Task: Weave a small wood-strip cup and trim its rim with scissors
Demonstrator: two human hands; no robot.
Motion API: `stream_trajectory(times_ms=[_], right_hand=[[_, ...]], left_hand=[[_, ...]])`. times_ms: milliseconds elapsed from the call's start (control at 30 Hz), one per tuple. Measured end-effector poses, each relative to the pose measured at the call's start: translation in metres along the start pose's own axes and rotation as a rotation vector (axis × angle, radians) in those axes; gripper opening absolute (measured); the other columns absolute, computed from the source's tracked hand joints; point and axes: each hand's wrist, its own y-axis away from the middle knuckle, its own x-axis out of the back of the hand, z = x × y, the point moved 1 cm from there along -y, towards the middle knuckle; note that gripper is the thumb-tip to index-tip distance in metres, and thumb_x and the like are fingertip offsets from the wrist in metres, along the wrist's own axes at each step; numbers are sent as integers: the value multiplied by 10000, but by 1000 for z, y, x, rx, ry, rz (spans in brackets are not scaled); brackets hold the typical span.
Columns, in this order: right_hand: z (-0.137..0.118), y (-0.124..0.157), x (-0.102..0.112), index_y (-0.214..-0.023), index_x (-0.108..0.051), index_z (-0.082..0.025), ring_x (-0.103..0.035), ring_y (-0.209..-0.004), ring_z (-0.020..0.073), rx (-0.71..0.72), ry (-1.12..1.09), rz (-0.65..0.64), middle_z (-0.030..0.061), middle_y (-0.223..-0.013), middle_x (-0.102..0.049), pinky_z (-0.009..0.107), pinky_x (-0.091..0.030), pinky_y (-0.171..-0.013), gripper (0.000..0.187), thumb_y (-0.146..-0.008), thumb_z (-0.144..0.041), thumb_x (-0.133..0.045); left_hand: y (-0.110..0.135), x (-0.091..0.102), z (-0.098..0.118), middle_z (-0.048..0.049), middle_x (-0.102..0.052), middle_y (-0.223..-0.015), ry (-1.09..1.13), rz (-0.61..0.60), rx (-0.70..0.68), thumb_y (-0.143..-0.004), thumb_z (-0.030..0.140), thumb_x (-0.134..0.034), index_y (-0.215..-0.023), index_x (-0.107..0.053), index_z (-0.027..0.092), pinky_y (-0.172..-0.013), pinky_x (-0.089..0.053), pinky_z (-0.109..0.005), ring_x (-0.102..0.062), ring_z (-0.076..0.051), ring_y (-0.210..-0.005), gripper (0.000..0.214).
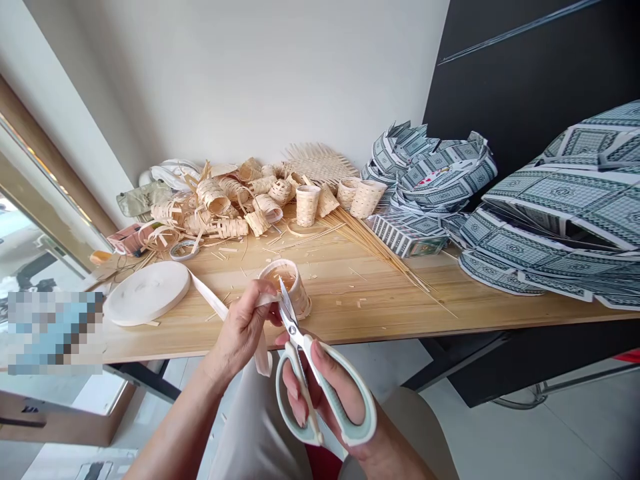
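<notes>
Centre frame, table (400,300) edge. Left hand (245,330) fingers pinch the strip (210,301) against the cup (295,290). Right hand (333,393) grips the scissors (299,337), blades at the strip. Strip looks uncut, joined to the roll (147,292). Many woven cups (235,200) heaped upper left.

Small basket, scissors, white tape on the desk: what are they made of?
Small basket: woven pale strips, likely bamboo or a similar plant splint, matte and unfinished. Scissors: shiny metal blades with smooth white-and-grey plastic handles. White tape: flat wound coil, matte; could be paper or fabric, cannot tell which.
</notes>
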Motion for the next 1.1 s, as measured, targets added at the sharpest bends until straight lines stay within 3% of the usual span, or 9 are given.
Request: stream_trajectory(times_ms=[700,1000,1100], right_hand=[[11,-8,-14,-902,-489,-174,-346,-384,31,88,-119,19,-53,-547,-454,149,-273,-370,381,-812,-541,-541],[14,-9,-14,-887,-500,-182,-270,-334,17,101,-58,65,-68,-514,-414,129,-207,-312,395,-797,-564,-545],[9,-6,-16,-892,-503,-189,-339,-392,36,107,-55,76,-51,-557,-438,148,-277,-365,412,-792,-588,-532]], left_hand=[[0,1,-1,23,-565,-692,9,-13,-11,-924,317,-339,-929,-425,215,-644,-461,-256,-558,-116,-614,134],[0,0,2,6,-589,-711,-10,4,-13,-914,311,-341,-932,-431,198,-654,-478,-273,-587,-128,-645,145],[0,-1,2,-2,-606,-712,30,16,-7,-906,323,-360,-929,-431,193,-668,-489,-293,-597,-136,-653,151]])
